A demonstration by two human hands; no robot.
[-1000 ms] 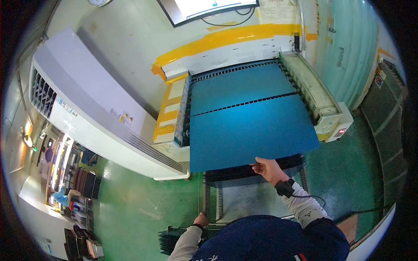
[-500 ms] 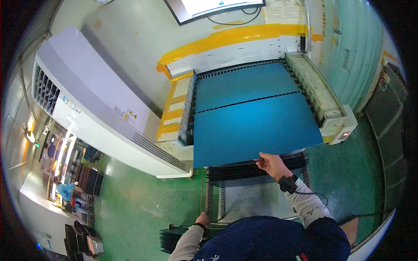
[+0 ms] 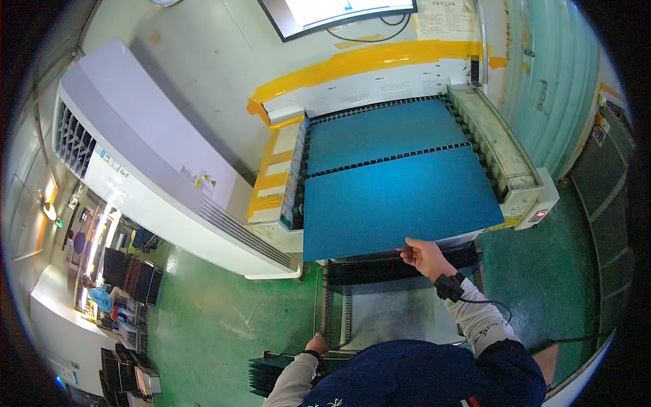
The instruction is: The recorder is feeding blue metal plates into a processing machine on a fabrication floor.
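Note:
A large blue panel [image 3: 400, 203] lies on the roller conveyor, its near edge jutting out toward me. My right hand [image 3: 422, 259] is closed at that near edge, thumb and fingers pinching it right of the middle. Behind it rests a second blue panel [image 3: 383, 136], with a narrow strip of rollers between the two. Below the conveyor's end stands a slotted rack [image 3: 393, 312] with dark panels in its far part. My left hand [image 3: 317, 344] is wrapped round the rack's frame at its near left; the fingers are partly hidden.
A tall white air-conditioner-like cabinet [image 3: 156, 163] stands left of the conveyor. The conveyor's side housing [image 3: 495, 142] runs along the right. A stack of dark panels [image 3: 268, 373] sits by my left forearm. Above hangs a screen [image 3: 339, 13]. Another person [image 3: 102, 298] is far left.
The roller strip between the two blue panels looks slightly wider. The view has shifted a little; both hands keep nearly the same places.

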